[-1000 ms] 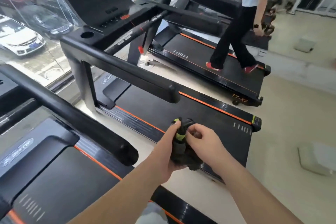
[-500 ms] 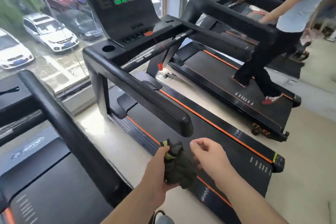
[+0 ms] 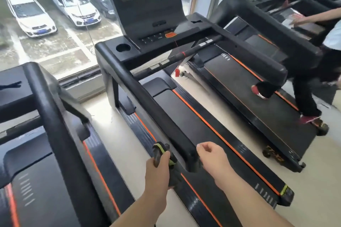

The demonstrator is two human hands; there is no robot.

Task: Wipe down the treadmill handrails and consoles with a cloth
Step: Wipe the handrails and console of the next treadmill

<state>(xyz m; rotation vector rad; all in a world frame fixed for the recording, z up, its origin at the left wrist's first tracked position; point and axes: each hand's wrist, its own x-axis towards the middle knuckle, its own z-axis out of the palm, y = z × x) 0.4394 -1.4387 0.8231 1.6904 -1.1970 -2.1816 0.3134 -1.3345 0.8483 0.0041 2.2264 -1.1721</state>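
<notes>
"Cloth [image 3: 163, 153], dark with a yellow-green edge: where is it being held?"

"It is being gripped, bunched, in the left hand [image 3: 158, 171], with the fingers being wrapped round it; it is being held just to the left of the near end of the handrail [image 3: 147, 97]; whether cloth and rail are touching cannot be told."

"And the right hand [image 3: 210, 154]?"

"It is being held up on the other side of that rail end, just beside it; its fingers are being curled inward and nothing is being held in them; the black rail end is being flanked by the two hands."

"What is being shown beyond the hands?"

"The rail is being seen running away from the hands up to the console [image 3: 145, 5], where green figures are being displayed; the treadmill belt [image 3: 190, 121] is being seen just ahead of the right hand; further right, on the next treadmill, a second person [image 3: 304, 94] is being seen, blurred; parked cars [image 3: 31, 16] are being seen through the window, far ahead of the left hand."
</notes>
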